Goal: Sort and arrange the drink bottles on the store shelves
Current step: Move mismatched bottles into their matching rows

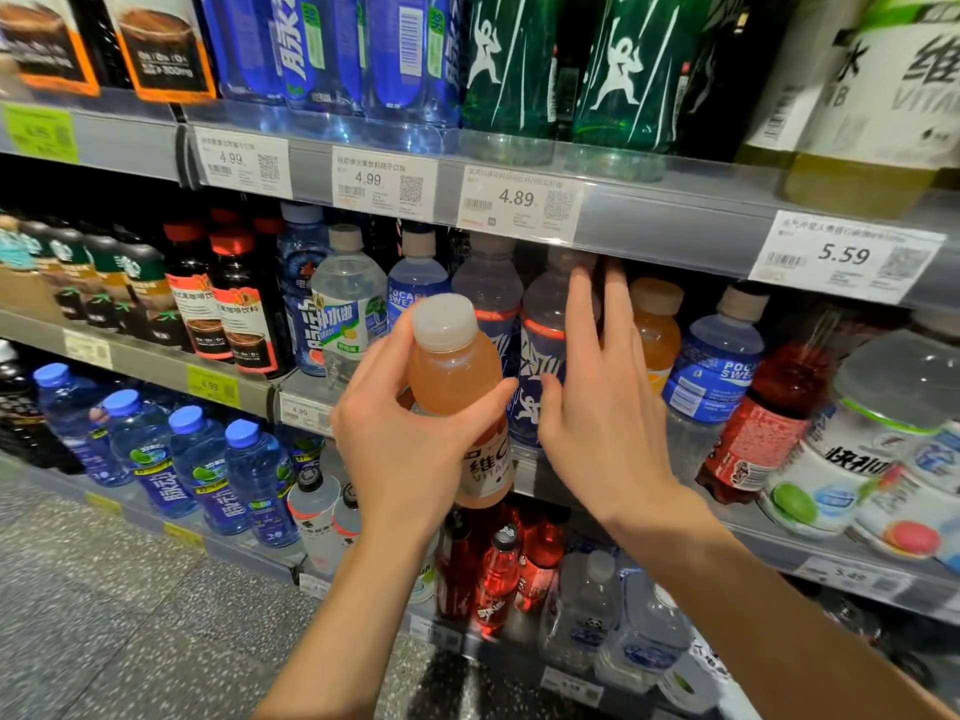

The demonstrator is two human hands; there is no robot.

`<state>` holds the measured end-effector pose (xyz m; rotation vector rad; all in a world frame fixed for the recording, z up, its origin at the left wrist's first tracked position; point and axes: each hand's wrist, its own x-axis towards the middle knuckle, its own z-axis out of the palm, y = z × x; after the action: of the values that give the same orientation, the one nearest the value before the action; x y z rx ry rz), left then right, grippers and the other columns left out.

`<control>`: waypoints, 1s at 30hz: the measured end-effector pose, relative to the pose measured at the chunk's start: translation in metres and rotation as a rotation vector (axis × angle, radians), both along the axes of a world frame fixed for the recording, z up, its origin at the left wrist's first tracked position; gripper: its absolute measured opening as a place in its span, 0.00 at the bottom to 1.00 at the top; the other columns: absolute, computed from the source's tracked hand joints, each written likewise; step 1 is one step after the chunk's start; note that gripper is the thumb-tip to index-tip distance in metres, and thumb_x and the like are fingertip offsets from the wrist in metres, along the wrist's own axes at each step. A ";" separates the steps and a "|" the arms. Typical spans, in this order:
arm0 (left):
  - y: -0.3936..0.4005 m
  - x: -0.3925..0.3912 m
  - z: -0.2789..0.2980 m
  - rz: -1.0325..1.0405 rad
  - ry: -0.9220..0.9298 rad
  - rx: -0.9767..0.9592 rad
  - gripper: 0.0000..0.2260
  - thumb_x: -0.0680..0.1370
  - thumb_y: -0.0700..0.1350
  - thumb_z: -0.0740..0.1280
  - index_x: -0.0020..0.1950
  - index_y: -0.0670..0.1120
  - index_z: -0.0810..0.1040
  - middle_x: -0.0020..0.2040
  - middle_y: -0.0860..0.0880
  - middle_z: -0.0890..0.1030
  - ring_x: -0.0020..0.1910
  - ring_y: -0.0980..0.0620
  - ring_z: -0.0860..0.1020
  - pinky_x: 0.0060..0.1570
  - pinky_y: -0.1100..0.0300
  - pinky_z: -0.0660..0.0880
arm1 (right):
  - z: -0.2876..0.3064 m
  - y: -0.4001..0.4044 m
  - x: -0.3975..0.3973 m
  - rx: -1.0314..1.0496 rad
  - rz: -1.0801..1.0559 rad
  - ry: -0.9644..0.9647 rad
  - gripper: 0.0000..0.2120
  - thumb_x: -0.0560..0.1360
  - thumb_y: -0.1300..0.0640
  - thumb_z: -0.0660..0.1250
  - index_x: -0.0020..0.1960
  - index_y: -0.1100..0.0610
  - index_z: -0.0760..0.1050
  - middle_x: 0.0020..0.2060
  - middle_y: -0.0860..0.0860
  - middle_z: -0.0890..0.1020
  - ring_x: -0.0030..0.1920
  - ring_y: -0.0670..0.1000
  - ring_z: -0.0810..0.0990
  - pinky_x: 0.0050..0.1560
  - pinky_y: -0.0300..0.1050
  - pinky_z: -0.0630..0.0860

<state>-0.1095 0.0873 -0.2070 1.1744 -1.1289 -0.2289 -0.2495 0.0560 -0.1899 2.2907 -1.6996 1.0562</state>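
Sorting is midway: the left hand (410, 449) wraps its grip round an orange vitamin drink bottle (457, 392), off the middle shelf (524, 472); the right hand (597, 407), fingers spread, touches a blue-labelled bottle (540, 356) there.

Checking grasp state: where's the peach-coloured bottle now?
Head view, centre: the peach-coloured bottle is in the left hand, off the shelf, before the middle shelf's blue-labelled bottles.

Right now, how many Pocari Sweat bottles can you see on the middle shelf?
2. One Pocari bottle stands behind the peach drink held in the left hand; the other Pocari bottle stands right of the open right hand. More may be hidden behind.
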 end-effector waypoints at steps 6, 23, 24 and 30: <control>0.008 -0.001 0.002 -0.099 0.012 -0.011 0.30 0.61 0.52 0.82 0.62 0.53 0.81 0.53 0.53 0.84 0.52 0.53 0.83 0.50 0.49 0.81 | -0.006 0.037 -0.007 0.409 0.462 -0.367 0.34 0.69 0.56 0.75 0.70 0.42 0.67 0.62 0.36 0.76 0.62 0.33 0.72 0.61 0.27 0.68; 0.041 -0.087 -0.010 -0.726 -0.141 0.147 0.23 0.76 0.57 0.68 0.70 0.53 0.72 0.65 0.56 0.79 0.65 0.53 0.77 0.63 0.50 0.75 | 0.004 0.080 -0.110 0.448 0.322 -0.731 0.28 0.62 0.67 0.81 0.56 0.46 0.78 0.47 0.41 0.86 0.49 0.41 0.85 0.48 0.39 0.81; 0.045 -0.098 -0.011 -0.755 -0.139 0.168 0.23 0.77 0.59 0.67 0.70 0.52 0.73 0.66 0.55 0.79 0.66 0.52 0.77 0.64 0.46 0.74 | 0.005 0.086 -0.122 0.443 0.302 -0.745 0.28 0.62 0.67 0.81 0.54 0.45 0.79 0.46 0.41 0.86 0.48 0.41 0.85 0.48 0.39 0.81; 0.066 -0.177 0.001 -0.939 -0.084 0.207 0.18 0.75 0.58 0.67 0.65 0.63 0.76 0.63 0.55 0.81 0.63 0.52 0.79 0.61 0.45 0.77 | 0.014 0.124 -0.199 0.423 0.196 -0.855 0.34 0.60 0.66 0.83 0.58 0.45 0.74 0.46 0.37 0.85 0.46 0.39 0.85 0.45 0.35 0.80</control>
<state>-0.2866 0.1537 -0.2057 0.7510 -1.7024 -1.0385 -0.4486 0.1795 -0.1764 2.4564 -2.1570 2.1284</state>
